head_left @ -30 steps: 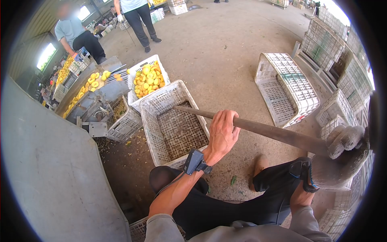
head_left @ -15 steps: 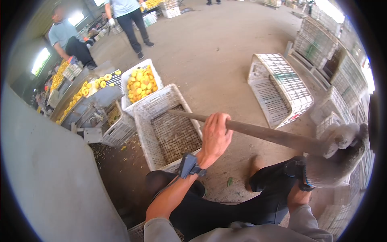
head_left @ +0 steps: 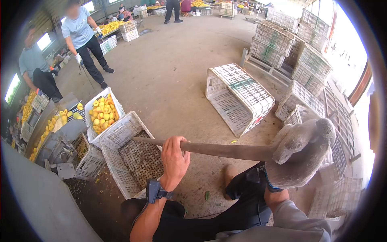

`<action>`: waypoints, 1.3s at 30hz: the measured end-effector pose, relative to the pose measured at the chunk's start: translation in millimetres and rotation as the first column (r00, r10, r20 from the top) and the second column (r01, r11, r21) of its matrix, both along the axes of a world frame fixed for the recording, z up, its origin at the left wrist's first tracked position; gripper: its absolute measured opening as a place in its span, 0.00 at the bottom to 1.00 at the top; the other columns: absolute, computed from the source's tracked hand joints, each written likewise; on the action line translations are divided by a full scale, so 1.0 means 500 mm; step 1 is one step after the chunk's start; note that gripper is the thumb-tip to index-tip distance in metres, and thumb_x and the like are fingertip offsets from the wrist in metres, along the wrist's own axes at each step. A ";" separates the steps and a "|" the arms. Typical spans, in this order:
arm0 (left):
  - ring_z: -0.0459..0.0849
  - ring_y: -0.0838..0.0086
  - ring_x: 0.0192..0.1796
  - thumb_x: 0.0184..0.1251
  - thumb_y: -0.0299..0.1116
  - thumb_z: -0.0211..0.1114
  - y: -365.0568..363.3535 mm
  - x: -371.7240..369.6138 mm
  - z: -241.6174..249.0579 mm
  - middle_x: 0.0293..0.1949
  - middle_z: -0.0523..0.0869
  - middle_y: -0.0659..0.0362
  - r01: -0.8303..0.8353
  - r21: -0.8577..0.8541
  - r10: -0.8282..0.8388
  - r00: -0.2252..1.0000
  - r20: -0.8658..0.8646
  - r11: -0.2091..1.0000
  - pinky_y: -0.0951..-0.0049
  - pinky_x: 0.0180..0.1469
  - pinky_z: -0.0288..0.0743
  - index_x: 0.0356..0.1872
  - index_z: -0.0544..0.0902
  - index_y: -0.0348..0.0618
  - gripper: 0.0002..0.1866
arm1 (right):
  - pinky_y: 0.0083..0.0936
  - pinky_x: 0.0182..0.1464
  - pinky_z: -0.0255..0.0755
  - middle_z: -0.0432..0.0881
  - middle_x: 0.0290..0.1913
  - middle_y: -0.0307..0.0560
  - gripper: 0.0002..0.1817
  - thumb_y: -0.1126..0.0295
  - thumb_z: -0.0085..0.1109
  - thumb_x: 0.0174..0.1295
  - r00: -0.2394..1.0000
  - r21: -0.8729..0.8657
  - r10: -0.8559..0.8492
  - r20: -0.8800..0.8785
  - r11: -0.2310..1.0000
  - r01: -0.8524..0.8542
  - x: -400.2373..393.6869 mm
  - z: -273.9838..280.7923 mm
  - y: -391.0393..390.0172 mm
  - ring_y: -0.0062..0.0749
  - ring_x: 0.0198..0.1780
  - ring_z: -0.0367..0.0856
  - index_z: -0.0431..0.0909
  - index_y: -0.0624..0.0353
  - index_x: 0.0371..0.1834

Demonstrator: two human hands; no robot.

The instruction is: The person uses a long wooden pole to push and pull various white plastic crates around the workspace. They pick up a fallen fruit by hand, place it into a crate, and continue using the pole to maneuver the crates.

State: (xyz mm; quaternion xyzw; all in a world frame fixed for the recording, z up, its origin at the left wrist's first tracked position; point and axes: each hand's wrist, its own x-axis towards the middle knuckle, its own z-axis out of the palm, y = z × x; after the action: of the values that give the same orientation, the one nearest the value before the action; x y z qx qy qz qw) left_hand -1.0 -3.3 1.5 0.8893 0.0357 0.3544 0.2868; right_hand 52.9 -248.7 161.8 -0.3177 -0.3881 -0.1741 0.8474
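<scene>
Slid leftward in view since the earlier frame: a brown, tapered wooden pole (head_left: 225,150) and both hands on it.

Its thin far-left end reaches over the inside of a scuffed white slotted plastic crate (head_left: 113,161) with a dirt-speckled bottom; whether they touch cannot be told. The bare left hand (head_left: 175,160), a boxy black device (head_left: 154,191) on its wrist, has its grip wrapped over the pole's middle; the right hand (head_left: 300,155), in a grey, fuzzy knit glove, has its grip curled round the thick end. Glossy yellow fruit (head_left: 104,115) lies far left; right, a white lattice crate (head_left: 244,89) rests sideways, its red mark unreadable.
</scene>
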 end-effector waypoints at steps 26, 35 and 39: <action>0.85 0.45 0.49 0.54 0.18 0.77 0.004 0.001 0.000 0.44 0.85 0.47 -0.007 0.005 0.007 0.999 0.033 1.000 0.51 0.51 0.77 0.49 0.79 0.40 0.21 | 0.24 0.32 0.71 0.75 0.36 0.42 0.18 0.65 0.42 0.87 0.997 -0.111 -0.057 0.051 0.992 0.063 0.018 -0.017 -0.038 0.25 0.26 0.70 0.71 0.65 0.69; 0.84 0.45 0.48 0.55 0.18 0.76 0.004 0.003 0.000 0.43 0.85 0.47 -0.008 0.009 0.007 0.999 0.035 1.000 0.51 0.50 0.77 0.48 0.79 0.40 0.20 | 0.23 0.31 0.69 0.73 0.35 0.42 0.19 0.63 0.42 0.87 0.990 -0.105 -0.133 0.048 0.985 0.137 -0.004 -0.007 -0.011 0.24 0.26 0.69 0.71 0.66 0.69; 0.84 0.46 0.47 0.57 0.18 0.76 0.004 0.004 -0.001 0.43 0.85 0.48 -0.006 0.001 0.005 0.999 0.046 1.000 0.52 0.49 0.77 0.47 0.78 0.40 0.19 | 0.23 0.30 0.69 0.73 0.35 0.42 0.18 0.64 0.42 0.87 0.981 -0.111 -0.185 0.053 0.976 0.190 0.001 -0.011 -0.016 0.24 0.25 0.69 0.71 0.65 0.69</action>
State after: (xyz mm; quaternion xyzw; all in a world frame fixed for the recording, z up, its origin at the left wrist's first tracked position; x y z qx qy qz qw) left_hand 1.1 -1.1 1.1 0.8811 0.0314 0.3755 0.2859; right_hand 53.3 -256.7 156.4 -0.3975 -0.3838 -0.2372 0.7990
